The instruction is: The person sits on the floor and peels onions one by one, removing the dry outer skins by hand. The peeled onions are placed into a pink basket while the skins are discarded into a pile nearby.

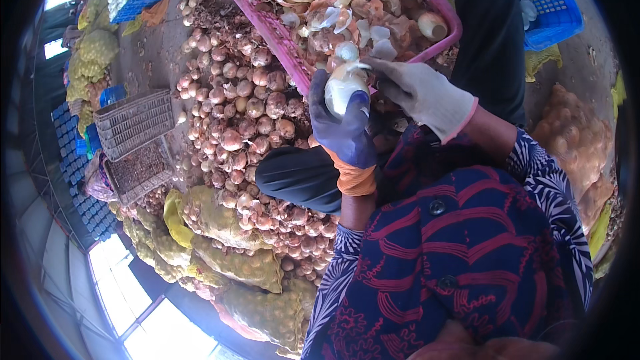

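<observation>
My left hand (pixel 342 127), in a blue-purple coated glove with an orange cuff, holds a pale peeled onion (pixel 346 91) upright between thumb and fingers. My right hand (pixel 415 91), in a whitish glove with a darker finger area, reaches to the onion's upper side; its fingertips are at a pale piece there. Whether a small tool is in that hand cannot be told. Just beyond both hands lies a pink plastic crate (pixel 280 42) full of loose onion skins (pixel 345 5). One partly peeled onion (pixel 432 26) rests in the crate's right corner.
A large heap of unpeeled onions (pixel 231 140) spreads on the left. Filled mesh sacks (pixel 240 260) lie below it. Grey plastic crates (pixel 132 122) stand further left. A blue crate (pixel 550 5) is at the upper right, a brown sack (pixel 575 135) at the right.
</observation>
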Motion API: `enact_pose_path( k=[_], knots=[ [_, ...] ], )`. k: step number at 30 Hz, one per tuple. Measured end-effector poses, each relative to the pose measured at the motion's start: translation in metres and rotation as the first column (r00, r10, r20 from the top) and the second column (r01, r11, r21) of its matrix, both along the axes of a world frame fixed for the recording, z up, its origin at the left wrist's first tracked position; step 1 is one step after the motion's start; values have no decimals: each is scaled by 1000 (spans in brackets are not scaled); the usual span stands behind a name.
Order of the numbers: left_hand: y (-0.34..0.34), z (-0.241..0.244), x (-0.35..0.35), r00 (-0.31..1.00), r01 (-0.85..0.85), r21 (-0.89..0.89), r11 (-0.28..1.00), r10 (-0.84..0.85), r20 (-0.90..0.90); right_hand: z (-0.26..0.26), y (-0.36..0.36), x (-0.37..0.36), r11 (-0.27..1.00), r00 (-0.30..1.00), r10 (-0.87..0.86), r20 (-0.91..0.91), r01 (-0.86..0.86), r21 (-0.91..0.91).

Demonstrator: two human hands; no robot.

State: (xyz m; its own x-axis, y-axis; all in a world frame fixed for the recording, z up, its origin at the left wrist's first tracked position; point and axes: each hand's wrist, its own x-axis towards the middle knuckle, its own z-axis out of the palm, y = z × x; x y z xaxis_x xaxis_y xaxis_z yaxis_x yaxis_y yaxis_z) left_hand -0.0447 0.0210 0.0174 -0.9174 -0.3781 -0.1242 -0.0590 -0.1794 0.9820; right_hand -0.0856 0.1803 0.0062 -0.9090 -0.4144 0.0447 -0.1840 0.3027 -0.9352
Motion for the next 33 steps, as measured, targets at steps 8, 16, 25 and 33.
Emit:
enact_pose_path(
  k=[8,16,25,33],
  knots=[
    [-12,-7,12,969,238,599,765,-227,-95,20,10,-44,790,542,193,818,408,-457],
    [4,0,-24,942,275,953,130,-236,-240,-65,23,-61,981,999,-18,48,9,193],
    [187,25,-154,717,690,419,591,-638,-280,-112,32,-34,921,861,139,-489,69,383],
    [156,49,-153,720,692,421,587,-610,-331,-146,47,-33,994,910,9,-415,36,100]
  ],
)
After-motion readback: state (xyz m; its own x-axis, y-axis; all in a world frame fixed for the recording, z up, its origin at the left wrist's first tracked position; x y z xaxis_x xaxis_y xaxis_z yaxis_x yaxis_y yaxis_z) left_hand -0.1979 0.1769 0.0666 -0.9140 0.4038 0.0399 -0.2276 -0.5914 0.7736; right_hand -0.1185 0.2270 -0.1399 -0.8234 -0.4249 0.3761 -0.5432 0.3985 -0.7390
